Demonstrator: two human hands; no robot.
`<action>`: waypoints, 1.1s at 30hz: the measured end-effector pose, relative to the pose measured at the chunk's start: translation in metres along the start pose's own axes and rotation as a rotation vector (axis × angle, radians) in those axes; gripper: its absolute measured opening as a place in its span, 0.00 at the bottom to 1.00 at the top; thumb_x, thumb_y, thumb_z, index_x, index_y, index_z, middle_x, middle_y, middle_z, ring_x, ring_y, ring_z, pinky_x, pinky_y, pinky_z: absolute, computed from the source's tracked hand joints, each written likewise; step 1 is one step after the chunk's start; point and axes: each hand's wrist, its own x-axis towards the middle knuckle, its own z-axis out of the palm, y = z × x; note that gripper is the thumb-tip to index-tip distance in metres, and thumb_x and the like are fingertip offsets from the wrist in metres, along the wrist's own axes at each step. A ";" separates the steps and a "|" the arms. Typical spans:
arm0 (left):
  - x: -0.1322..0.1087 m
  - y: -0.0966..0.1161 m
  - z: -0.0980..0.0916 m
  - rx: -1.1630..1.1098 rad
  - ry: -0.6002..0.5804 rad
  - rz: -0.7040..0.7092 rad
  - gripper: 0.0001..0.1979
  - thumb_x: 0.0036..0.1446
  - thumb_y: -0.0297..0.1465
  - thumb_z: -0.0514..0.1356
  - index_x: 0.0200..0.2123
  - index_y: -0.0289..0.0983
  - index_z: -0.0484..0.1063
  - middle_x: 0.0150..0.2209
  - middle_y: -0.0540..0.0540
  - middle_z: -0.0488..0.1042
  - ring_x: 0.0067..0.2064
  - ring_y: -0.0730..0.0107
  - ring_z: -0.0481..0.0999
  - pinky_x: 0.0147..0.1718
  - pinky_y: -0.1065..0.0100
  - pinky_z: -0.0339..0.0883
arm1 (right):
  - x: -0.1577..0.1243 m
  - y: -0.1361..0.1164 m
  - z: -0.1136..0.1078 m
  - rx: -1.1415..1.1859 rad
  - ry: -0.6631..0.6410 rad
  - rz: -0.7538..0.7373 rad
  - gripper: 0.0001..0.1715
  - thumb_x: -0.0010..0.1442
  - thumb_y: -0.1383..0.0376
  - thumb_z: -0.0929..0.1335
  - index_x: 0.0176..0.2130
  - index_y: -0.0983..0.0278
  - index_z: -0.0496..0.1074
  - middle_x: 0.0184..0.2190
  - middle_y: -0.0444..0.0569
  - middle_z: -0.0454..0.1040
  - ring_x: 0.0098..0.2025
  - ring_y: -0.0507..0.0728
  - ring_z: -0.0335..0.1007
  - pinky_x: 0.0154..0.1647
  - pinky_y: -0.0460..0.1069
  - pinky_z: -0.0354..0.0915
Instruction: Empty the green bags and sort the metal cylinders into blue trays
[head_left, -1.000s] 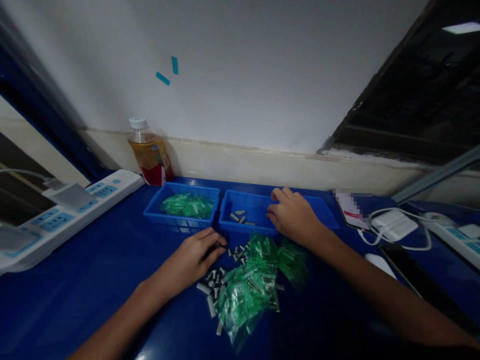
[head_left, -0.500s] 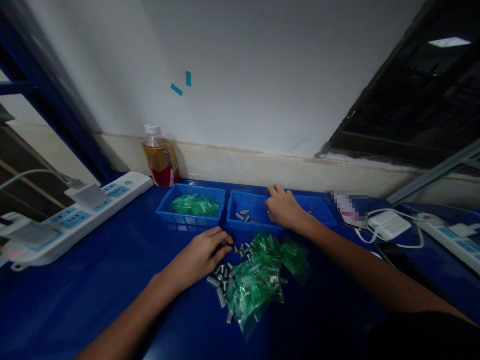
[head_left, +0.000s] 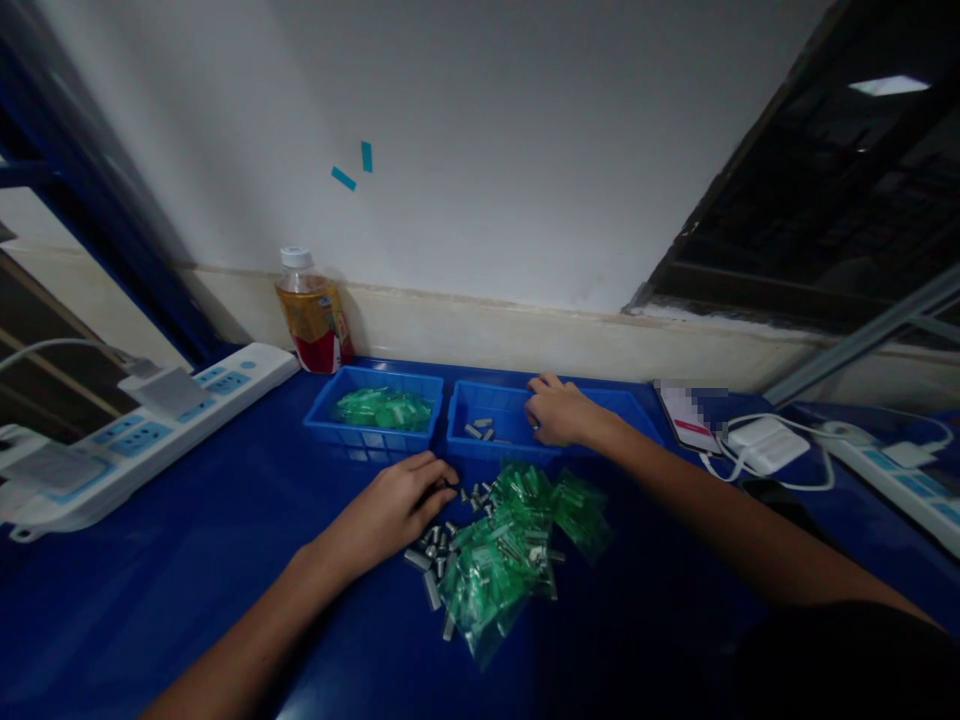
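Note:
My left hand (head_left: pixel 411 502) rests on the blue tabletop beside a loose pile of metal screws (head_left: pixel 438 543). Its fingers are loosely bent, with a gap between thumb and forefinger, and I see nothing held. Reaching into the right blue bin (head_left: pixel 504 449), my right hand (head_left: pixel 561 412) has its fingers curled downward. Their tips are partly hidden, so what they grip cannot be made out. A few short metal pieces (head_left: pixel 480 430) lie in that bin, left of the hand. Clear bags of green plastic pieces (head_left: pixel 491 575) are heaped between my forearms, against the screws.
The left blue bin (head_left: pixel 375 439) holds more bagged green pieces. Behind it stands a drink bottle (head_left: pixel 311 318) by the wall. A white power strip (head_left: pixel 161 425) runs along the left. To the right lie a phone (head_left: pixel 688 422), a white charger (head_left: pixel 769 445) and cables.
The whole view has shifted slightly, moving things a little to the left. Both hands keep nearly the same places, the right still in the bin and the left beside the screws.

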 end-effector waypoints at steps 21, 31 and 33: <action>0.011 0.011 0.009 0.071 0.244 -0.043 0.21 0.62 0.31 0.51 0.58 0.39 0.59 0.39 0.45 0.71 0.39 0.67 0.73 0.41 0.65 0.68 | -0.051 0.045 0.035 0.247 0.695 0.178 0.12 0.61 0.63 0.63 0.36 0.65 0.75 0.43 0.54 0.71 0.50 0.61 0.58 0.49 0.53 0.56; 0.009 0.025 0.023 0.074 0.353 -0.229 0.11 0.59 0.32 0.55 0.46 0.38 0.66 0.32 0.48 0.75 0.32 0.68 0.76 0.33 0.67 0.69 | -0.018 0.003 0.007 0.056 0.110 -0.320 0.05 0.55 0.66 0.69 0.35 0.62 0.75 0.33 0.51 0.73 0.45 0.61 0.62 0.40 0.52 0.55; 0.007 0.029 0.024 0.087 0.362 -0.246 0.11 0.58 0.32 0.56 0.45 0.38 0.67 0.30 0.49 0.76 0.31 0.68 0.76 0.30 0.69 0.69 | -0.015 0.005 0.010 0.101 0.037 -0.325 0.06 0.54 0.68 0.69 0.35 0.61 0.75 0.32 0.49 0.73 0.45 0.60 0.63 0.42 0.53 0.55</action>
